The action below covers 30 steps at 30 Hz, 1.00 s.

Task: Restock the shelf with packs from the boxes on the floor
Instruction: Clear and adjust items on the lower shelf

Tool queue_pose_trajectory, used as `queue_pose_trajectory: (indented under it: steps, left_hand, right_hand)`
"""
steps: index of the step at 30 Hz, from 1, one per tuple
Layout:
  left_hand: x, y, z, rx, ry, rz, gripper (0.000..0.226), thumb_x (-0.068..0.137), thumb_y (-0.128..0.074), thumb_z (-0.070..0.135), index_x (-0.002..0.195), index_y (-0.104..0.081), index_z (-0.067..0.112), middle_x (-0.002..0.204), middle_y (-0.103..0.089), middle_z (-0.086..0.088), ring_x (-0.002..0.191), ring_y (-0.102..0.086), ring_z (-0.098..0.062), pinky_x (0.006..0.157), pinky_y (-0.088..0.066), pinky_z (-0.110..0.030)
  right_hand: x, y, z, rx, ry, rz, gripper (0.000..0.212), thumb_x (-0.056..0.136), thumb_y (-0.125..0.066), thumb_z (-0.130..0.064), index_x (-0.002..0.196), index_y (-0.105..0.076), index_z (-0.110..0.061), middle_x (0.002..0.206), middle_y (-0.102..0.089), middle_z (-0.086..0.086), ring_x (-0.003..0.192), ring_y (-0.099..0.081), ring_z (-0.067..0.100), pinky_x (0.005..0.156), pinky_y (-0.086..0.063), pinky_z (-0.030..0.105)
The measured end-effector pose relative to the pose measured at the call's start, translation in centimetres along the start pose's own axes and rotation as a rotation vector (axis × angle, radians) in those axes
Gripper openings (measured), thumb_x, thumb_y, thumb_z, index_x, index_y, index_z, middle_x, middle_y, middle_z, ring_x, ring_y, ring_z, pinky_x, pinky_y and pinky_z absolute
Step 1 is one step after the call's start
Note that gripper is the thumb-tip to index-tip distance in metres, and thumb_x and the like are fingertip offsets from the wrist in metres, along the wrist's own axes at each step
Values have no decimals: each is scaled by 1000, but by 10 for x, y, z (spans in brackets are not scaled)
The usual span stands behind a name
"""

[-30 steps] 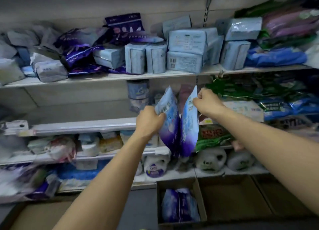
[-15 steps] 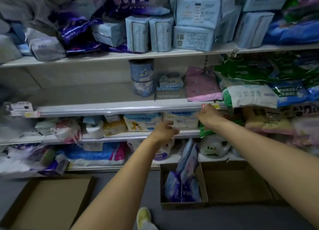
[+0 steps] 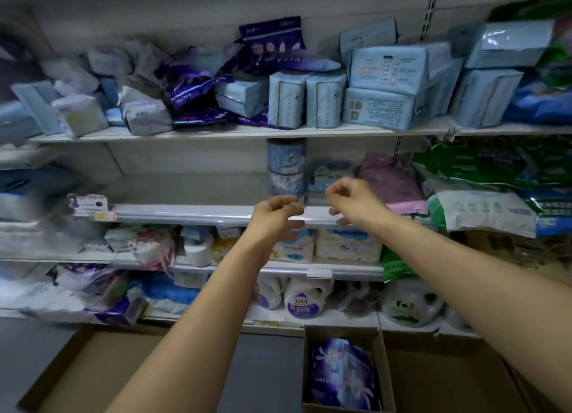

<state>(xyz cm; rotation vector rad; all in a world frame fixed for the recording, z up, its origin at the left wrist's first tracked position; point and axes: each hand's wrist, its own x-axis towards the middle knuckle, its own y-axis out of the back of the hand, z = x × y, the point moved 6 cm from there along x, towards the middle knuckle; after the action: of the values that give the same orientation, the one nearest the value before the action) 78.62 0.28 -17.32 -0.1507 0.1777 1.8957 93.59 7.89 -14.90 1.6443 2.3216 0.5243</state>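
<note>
The left hand (image 3: pixel 275 210) and right hand (image 3: pixel 349 196) hang loosely curled and empty before the shelf (image 3: pixel 185 213). Blue packs (image 3: pixel 340 378) wait in the box (image 3: pixel 383 363) below the shelf, ready for picking.

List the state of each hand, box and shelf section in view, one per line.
left hand: fingers loosely curled, holding nothing
right hand: fingers loosely curled, holding nothing
middle box: open, purple packs inside
left box: open, no packs visible
middle shelf: left part bare
top shelf: crowded with packs
</note>
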Motion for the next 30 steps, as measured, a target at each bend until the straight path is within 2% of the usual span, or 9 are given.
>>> queue_pose_trajectory:
  steps: [3,6,10,15,19,24,26,28,30]
  left_hand:
    - [2,26,26,-27,-65,49,22,98,-56,11,119,-62,13,105,-72,-5,87,-71,-22,74,-57,-33]
    - [7,49,52,-37,-127,96,18,98,-55,11,114,-62,13,98,-71,-5,81,-70,-20,81,-56,-37]
    - [21,83,84,-49,-186,130,18,100,-52,11,115,-61,12,101,-70,-5,84,-68,-20,81,-55,-35]
    - [55,140,118,-25,-267,178,16,100,-53,11,112,-63,15,102,-71,-6,83,-69,-19,77,-56,-32]
    - [91,188,147,-36,-298,196,16,98,-53,7,108,-63,14,95,-70,-5,79,-67,-20,70,-54,-30]
    - [154,253,182,-114,-299,247,19,97,-54,2,114,-59,7,92,-64,-8,80,-60,-20,72,-53,-30]
    - [179,276,193,-124,-294,300,22,96,-54,2,117,-55,8,94,-62,-10,78,-57,-18,72,-50,-27]
    - [204,294,199,-92,-228,318,23,95,-58,7,118,-56,6,96,-64,-14,76,-57,-20,70,-48,-28]
    - [225,303,203,-105,-145,280,20,94,-59,15,107,-63,1,89,-62,-17,71,-56,-24,68,-46,-30]
  right_hand:
    - [9,-7,-26,72,53,-33,13,97,-51,-9,88,-55,-18,83,-60,2,79,-62,21,66,-55,36]
    - [20,-11,-51,127,101,-24,15,97,-52,-7,88,-56,-17,85,-60,5,74,-61,21,54,-50,30]
    - [42,-24,-84,129,154,-38,10,97,-51,-7,92,-56,-15,91,-61,7,74,-63,21,56,-50,31]
    - [85,-54,-132,115,203,-17,7,96,-55,-8,95,-59,-13,96,-65,10,76,-67,22,66,-55,39]
    - [122,-79,-169,132,244,3,9,96,-54,-9,93,-59,-16,97,-64,9,77,-68,21,60,-54,32]
    - [179,-108,-219,133,281,50,11,95,-54,-6,89,-57,-16,97,-63,13,76,-65,24,56,-53,30]
    - [202,-114,-238,96,299,78,14,94,-56,-6,88,-57,-18,96,-63,12,80,-65,25,62,-55,35]
    - [226,-121,-256,49,303,124,14,93,-58,-9,86,-56,-21,95,-63,9,83,-64,24,75,-58,40]
    - [248,-126,-271,-37,286,179,5,93,-59,-15,92,-56,-18,97,-62,5,91,-63,25,86,-55,42]
